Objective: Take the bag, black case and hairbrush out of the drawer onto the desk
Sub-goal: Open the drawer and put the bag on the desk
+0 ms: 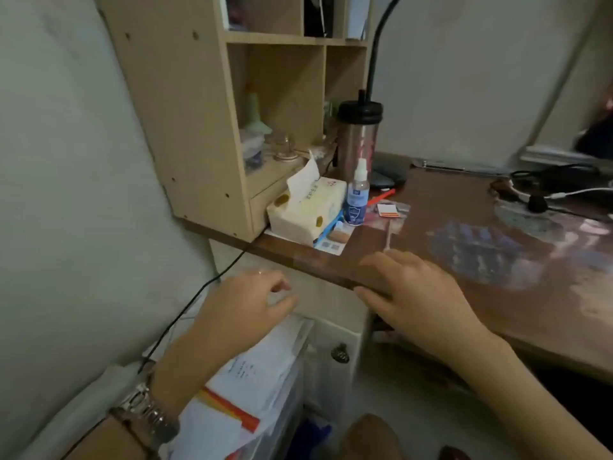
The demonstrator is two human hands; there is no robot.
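A white drawer unit (335,330) with a dark round knob (340,352) stands under the left end of the brown wooden desk (464,227); the drawer looks closed. My left hand (245,303), with a metal watch on its wrist, hovers in front of the drawer front, fingers loosely curled and holding nothing. My right hand (414,293) rests with spread fingers on the desk's front edge, empty. The bag, black case and hairbrush are not visible.
A wooden shelf unit (205,111) stands at the desk's left end. Beside it are a tissue pack (305,210), a spray bottle (356,197) and a tumbler (360,137). Cables (557,190) lie at the far right. Papers (258,376) are stacked on a plastic bin below left.
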